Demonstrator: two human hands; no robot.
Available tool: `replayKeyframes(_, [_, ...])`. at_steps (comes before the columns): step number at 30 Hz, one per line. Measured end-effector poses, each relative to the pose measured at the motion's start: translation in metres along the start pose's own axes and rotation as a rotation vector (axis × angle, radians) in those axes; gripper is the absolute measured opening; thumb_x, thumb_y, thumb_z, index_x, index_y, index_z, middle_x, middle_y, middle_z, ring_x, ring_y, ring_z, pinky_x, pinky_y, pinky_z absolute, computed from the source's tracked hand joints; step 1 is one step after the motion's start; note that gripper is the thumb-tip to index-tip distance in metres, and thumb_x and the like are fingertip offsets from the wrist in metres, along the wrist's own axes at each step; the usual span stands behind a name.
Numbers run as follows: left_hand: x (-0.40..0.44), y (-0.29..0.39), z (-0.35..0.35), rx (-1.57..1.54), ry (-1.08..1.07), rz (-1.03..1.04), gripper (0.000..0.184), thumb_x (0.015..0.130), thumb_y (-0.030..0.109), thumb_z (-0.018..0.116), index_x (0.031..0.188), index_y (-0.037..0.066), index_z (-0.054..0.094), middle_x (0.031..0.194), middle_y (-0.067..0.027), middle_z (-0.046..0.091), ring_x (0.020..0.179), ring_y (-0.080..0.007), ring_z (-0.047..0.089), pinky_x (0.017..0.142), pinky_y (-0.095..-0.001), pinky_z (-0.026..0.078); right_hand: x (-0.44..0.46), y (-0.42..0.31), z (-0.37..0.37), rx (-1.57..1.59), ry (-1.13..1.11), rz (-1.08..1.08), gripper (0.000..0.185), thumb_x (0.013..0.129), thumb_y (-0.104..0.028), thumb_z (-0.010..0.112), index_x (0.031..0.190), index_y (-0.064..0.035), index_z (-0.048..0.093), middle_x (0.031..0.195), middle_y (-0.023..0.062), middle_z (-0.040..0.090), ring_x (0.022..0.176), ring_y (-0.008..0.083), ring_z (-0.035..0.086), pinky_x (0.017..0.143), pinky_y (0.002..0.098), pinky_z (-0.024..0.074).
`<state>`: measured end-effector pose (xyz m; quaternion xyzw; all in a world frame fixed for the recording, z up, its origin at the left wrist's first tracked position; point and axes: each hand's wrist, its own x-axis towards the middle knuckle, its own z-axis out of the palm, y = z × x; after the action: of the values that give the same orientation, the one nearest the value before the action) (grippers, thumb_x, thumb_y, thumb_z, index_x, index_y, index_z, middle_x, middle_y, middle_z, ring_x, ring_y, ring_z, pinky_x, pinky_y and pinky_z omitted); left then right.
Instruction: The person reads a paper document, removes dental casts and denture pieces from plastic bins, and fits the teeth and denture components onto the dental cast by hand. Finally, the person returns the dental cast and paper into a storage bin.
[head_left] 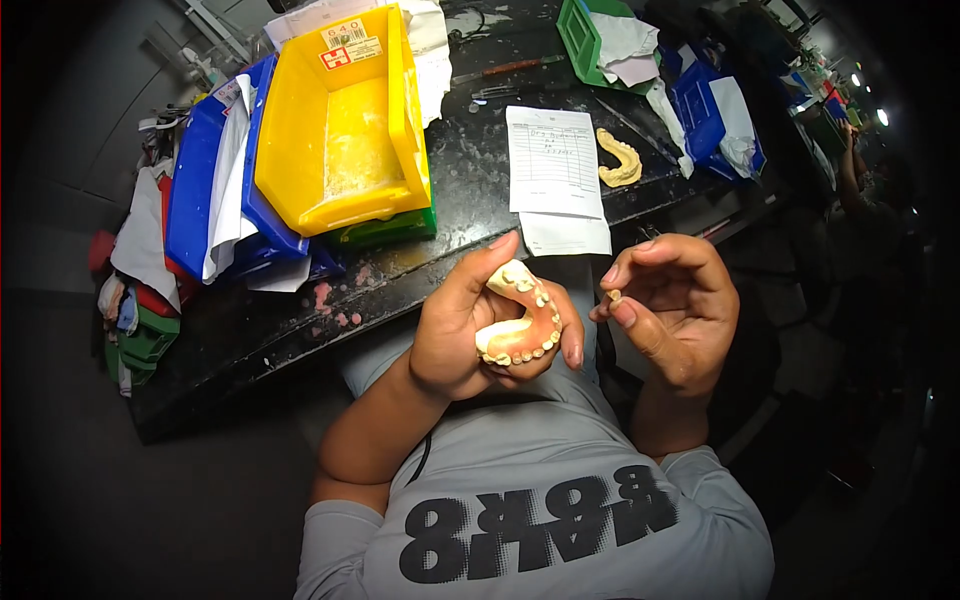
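Note:
My left hand is wrapped around a dental cast, a cream-coloured arch with pink wax or gum material and a row of small teeth along its curve. The palm faces up, and the fingers pass beneath the cast. To its right, my right hand pinches a tiny yellowish piece between thumb and fingertips. It looks like a single artificial tooth, though it is mostly covered by the fingers. A gap separates this piece from the cast.
On the black workbench lie a paper form and another cream dental cast. A yellow bin stands on a green one, beside a blue bin. Further green and blue bins hold papers. Another person is at far right.

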<state>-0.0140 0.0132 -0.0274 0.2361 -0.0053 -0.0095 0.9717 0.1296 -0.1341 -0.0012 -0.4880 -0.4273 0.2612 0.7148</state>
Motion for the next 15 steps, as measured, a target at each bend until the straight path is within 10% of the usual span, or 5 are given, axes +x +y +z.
replayKeyframes(15, [0.0005, 0.0035, 0.002, -0.015, 0.031, -0.058, 0.096, 0.104, 0.061, 0.011, 0.091, -0.022, 0.059, 0.048, -0.0074, 0.045, 0.034, -0.0102, 0.031, 0.032, -0.0232, 0.025, 0.0039, 0.0069, -0.0014, -0.015, 0.039, 0.011, 0.035, 0.085, 0.008, 0.071, 0.116, 0.006, 0.056, 0.101, 0.0179, 0.068, 0.089, 0.0162, 0.069, 0.077, 0.0272, 0.0597])
